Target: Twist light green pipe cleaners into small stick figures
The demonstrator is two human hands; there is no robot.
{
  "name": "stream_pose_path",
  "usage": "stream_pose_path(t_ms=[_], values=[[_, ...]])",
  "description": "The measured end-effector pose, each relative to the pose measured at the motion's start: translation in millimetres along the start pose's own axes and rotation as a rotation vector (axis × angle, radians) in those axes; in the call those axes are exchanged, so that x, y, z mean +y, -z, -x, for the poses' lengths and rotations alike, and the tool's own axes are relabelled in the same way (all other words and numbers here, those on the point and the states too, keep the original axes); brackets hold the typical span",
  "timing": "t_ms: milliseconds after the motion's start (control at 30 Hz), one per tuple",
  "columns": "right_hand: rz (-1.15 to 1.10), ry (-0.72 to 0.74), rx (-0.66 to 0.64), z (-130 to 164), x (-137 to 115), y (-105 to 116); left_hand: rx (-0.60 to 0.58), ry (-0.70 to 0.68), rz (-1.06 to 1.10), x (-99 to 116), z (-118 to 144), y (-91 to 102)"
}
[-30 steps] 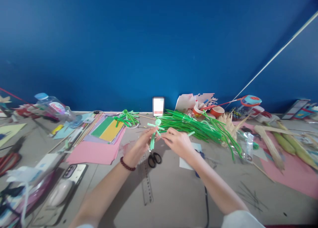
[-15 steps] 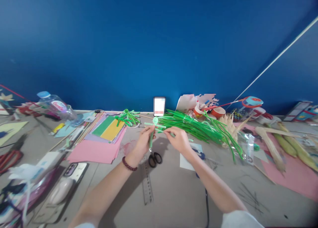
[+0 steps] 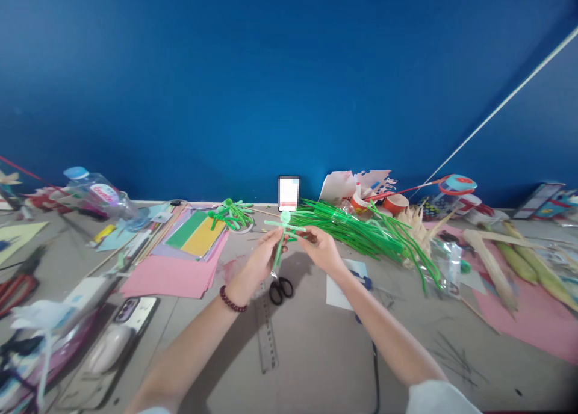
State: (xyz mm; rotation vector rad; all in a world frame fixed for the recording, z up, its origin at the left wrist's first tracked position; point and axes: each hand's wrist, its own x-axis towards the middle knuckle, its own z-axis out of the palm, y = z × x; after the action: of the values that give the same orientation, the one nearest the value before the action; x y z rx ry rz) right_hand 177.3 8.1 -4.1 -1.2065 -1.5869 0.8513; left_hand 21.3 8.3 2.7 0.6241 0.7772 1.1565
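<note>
I see pipe-cleaner figure [image 3: 282, 238] upright above table [image 3: 316, 354] | left hand [image 3: 262, 259] pinches stem | right hand [image 3: 323, 248] pinches right crossarm

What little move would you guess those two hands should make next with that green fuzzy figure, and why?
Probably one more tight twist of the side piece around the stem. The left hand pinches the pipe-cleaner figure at its stem, while the right hand grips the end of a crosswise arm that juts out straight. Both hands hold it up above the scissors, so the work looks unfinished.
</note>
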Motion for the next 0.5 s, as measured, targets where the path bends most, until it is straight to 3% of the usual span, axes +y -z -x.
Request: stream_pose_path(t_ms=[133,300,500], values=[[-0.108,-0.089,-0.021,1.6,-1.4,-4.7,-0.033,-0.024,-0.031,-2.6,-0.1,-0.9],[-0.221,-0.127,0.064,1.0,2.9,-6.9,-0.100,-0.056,-0.033,-4.9,0.5,-4.3],[-0.220,-0.084,0.054,2.9,-2.1,-6.2,0.018,-0.101,-0.116,-11.5,0.3,-3.0]])
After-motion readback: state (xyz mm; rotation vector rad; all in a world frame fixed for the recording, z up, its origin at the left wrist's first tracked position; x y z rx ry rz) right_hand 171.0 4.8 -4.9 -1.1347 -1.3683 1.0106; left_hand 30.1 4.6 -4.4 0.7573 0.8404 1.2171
